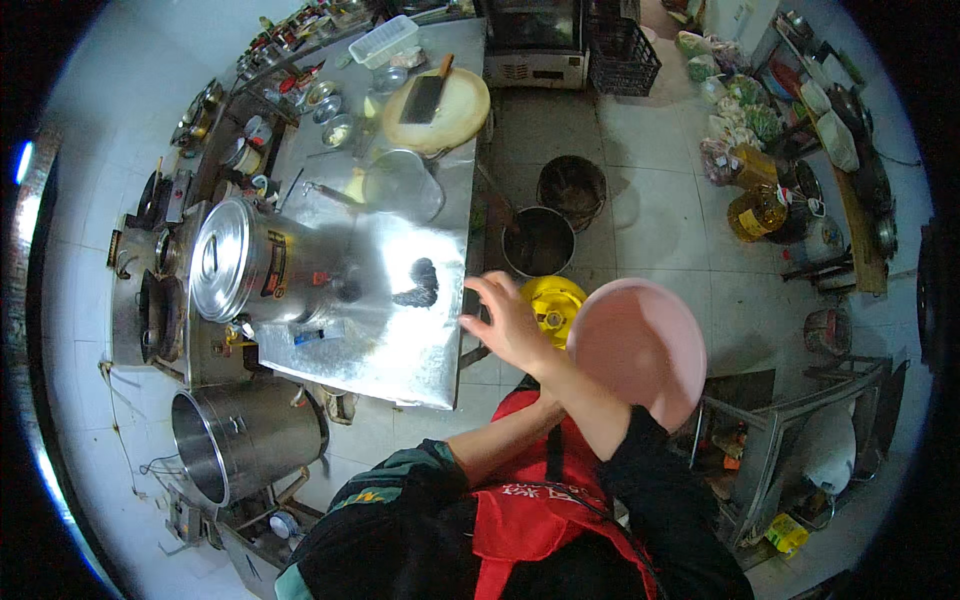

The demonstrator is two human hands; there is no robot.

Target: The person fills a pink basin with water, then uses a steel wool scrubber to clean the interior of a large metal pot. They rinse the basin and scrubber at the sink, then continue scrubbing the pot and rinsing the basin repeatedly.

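My right hand [504, 316] is raised beside the right edge of the metal table [360, 360], fingers apart, with nothing seen in it. Its forearm crosses over my left forearm, and my left hand is hidden behind that crossing. Beyond the wrists a pink plastic basin [645, 337] stands tilted; what holds it up cannot be seen. A yellow plastic container [553, 304] is partly covered by my hand and the basin. Left of my fingertips, a dark, shiny patch or clump [421, 285] lies on the tabletop. A clear round lid or sheet [401, 186] lies farther up the table.
A lidded steel pot [232, 259] occupies the table's left side. A cleaver [424, 99] rests on a round chopping board [465, 112]. Dark buckets [538, 241] stand on the floor beyond the yellow container. An open steel pot [251, 442] is at lower left, a metal rack [780, 427] at right.
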